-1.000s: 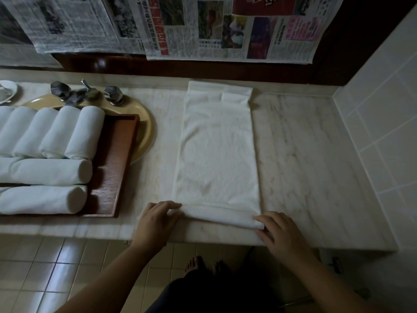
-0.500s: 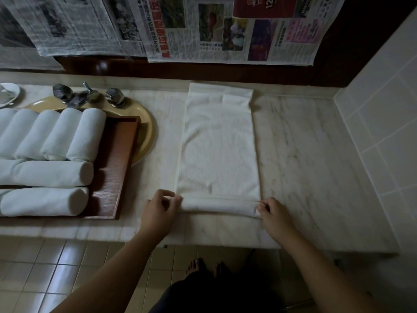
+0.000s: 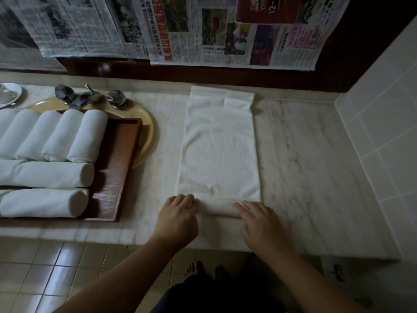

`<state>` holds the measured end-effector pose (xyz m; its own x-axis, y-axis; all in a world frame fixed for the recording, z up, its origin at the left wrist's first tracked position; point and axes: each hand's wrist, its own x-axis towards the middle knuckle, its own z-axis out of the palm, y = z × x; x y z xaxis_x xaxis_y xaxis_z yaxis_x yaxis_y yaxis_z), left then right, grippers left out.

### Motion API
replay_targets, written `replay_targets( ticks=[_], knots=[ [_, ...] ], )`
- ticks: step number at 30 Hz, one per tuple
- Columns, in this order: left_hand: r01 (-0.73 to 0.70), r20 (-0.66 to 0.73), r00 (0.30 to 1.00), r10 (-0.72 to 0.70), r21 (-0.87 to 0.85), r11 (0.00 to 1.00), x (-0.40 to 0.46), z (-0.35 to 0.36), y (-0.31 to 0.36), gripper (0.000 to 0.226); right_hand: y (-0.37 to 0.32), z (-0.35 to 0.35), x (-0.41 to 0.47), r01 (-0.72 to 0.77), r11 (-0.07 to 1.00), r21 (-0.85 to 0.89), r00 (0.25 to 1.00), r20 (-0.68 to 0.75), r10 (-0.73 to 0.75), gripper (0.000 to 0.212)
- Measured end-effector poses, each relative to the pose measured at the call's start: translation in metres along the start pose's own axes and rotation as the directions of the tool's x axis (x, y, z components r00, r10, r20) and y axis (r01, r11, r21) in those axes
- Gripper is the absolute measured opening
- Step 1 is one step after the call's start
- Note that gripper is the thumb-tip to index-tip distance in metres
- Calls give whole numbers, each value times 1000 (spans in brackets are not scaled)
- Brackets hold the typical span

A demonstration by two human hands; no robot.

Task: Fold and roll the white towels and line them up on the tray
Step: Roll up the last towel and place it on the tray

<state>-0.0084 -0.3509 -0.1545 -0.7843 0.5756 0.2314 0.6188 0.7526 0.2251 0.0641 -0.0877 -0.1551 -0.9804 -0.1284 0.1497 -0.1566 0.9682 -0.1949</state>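
1. Head view: folded white towel [image 3: 220,150] lies on the marble bench [image 3: 316,168], right of the tray [image 3: 117,177].
2. Left hand [image 3: 177,219] and right hand [image 3: 259,227] press the towel's rolled near end, fingers nearly straight, grip apart.

Right of towel: bare marble table [image 3: 304,168] runs open from the folded towel [image 3: 220,150] to the tiled side wall [image 3: 381,123], which closes that side.
Left of towel: a narrow open strip of table between the towel and the wooden tray [image 3: 117,168]; my left hand [image 3: 178,219] sits at its near end.
Tray: its raised rim and the rolled towels [image 3: 52,152] fill the left (only the tray's right end shows bare wood).
Far left: basin [image 3: 146,132] and taps [image 3: 90,98] stand behind the tray.
Back: the towel's far edge lies against the back ledge, with newspapers [image 3: 225,30] hanging above.
Near edge: my right hand [image 3: 259,224] rests by the table's open front edge.
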Motion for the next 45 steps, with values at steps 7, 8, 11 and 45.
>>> replay_targets(
  ticks=[7,8,11,45],
  knots=[
    [-23,-11,1000,23,-66,998,-7,7,-28,33,14,9,-4,-82,997,-8,997,-4,82,71],
    [-35,-17,999,34,-67,997,-6,6,-30,30,17,8,-3,-68,998,-6,998,6,68,72],
    [-36,2,999,37,-110,993,-4,2,-32,29,25,7,-3,-36,999,22,999,39,36,73],
    [54,-30,998,-54,-19,998,-31,6,-56,52,58,5,-15,-181,880,439,983,115,144,39]
  ],
)
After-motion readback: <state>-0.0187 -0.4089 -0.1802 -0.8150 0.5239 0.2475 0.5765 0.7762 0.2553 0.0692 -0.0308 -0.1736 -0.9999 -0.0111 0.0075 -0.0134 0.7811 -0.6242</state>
